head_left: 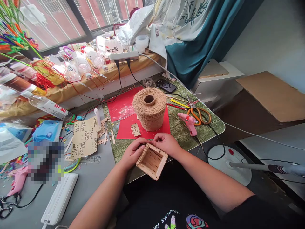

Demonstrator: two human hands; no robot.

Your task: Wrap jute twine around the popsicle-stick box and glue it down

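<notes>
Close to my body, a small square box of wooden craft sticks [152, 160] is tilted so its open side faces me. My left hand [134, 152] grips its left edge, thumb along the rim, where a strand of twine seems to run. My right hand [166, 144] is closed at the far right edge, its fingertips partly hidden behind the box. Just beyond my hands stands a large cone of jute twine [151, 114] on red sheets [124, 128]. A small piece of sandpaper [135, 129] lies left of the cone.
To the right lie a pink glue gun [189, 122], orange-handled scissors [200, 114], pens and a black phone [166, 85]. Left are sandpaper sheets [84, 138], loose craft sticks [106, 135] and a white power bank [60, 198]. Cables hang from a power strip [125, 56] on the crowded sill.
</notes>
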